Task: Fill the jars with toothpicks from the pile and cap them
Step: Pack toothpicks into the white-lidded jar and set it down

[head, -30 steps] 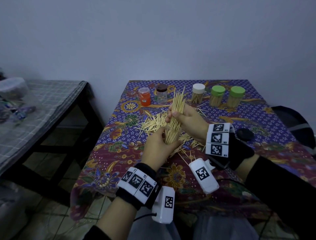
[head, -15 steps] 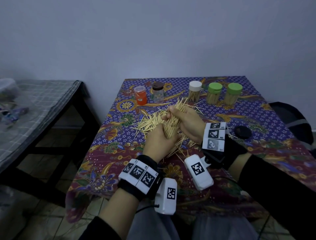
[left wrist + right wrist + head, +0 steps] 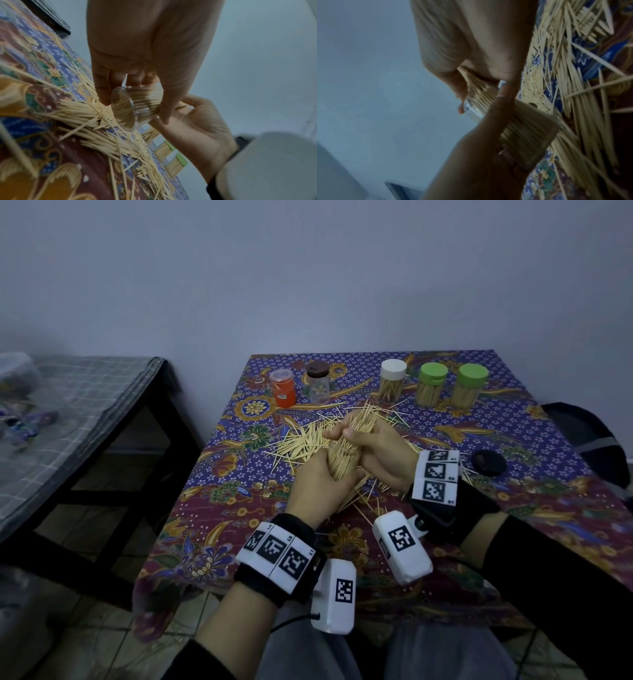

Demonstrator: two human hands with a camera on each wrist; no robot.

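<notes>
My left hand [image 3: 320,482] grips a clear jar [image 3: 342,462] packed with toothpicks, tilted away from me over the pile [image 3: 301,441]. My right hand [image 3: 378,451] is curled round the bundle of toothpicks [image 3: 361,421] that sticks out of the jar's mouth. The left wrist view shows the jar's round base [image 3: 126,109] between my thumb and fingers. In the right wrist view the jar [image 3: 525,135] lies across my left palm. Three capped jars stand at the back: one white-lidded [image 3: 393,381], two green-lidded [image 3: 432,385] [image 3: 470,386].
Loose toothpicks are scattered over the patterned tablecloth [image 3: 239,518] around both hands. An orange jar [image 3: 283,390] and a brown-lidded jar [image 3: 318,385] stand back left. A black lid [image 3: 488,462] lies to the right. A low dark table [image 3: 89,419] stands left of the floor gap.
The toothpick bundle stands out of the jar less than before, and my right hand has come down closer to my left. Both hands sit lower over the pile.
</notes>
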